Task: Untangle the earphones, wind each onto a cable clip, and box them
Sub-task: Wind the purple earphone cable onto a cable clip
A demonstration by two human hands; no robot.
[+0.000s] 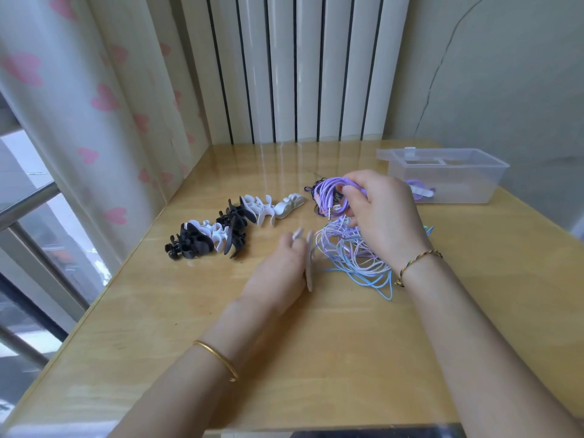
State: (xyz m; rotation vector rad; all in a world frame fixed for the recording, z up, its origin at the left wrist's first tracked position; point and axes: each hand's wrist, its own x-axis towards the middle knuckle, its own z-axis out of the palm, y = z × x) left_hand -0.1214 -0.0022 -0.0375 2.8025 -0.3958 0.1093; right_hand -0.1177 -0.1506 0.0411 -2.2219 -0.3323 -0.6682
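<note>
My right hand (380, 216) is closed around a coiled purple earphone cable (331, 194), lifting it just above a loose tangle of pastel blue, pink and white earphone cables (354, 257) lying on the table. My left hand (284, 270) rests on the table left of the tangle and holds a pale, flat cable clip (309, 263) on edge. A row of black and white cable clips (234, 226) lies further left. A clear plastic box (448, 175) stands at the back right with a wound purple earphone (420, 191) inside.
The wooden table (221, 327) meets a white radiator at the back and a heart-print curtain and window on the left. A thin black cable (316, 181) lies behind the purple coil. The box's lid (398, 151) sits against its far left rim.
</note>
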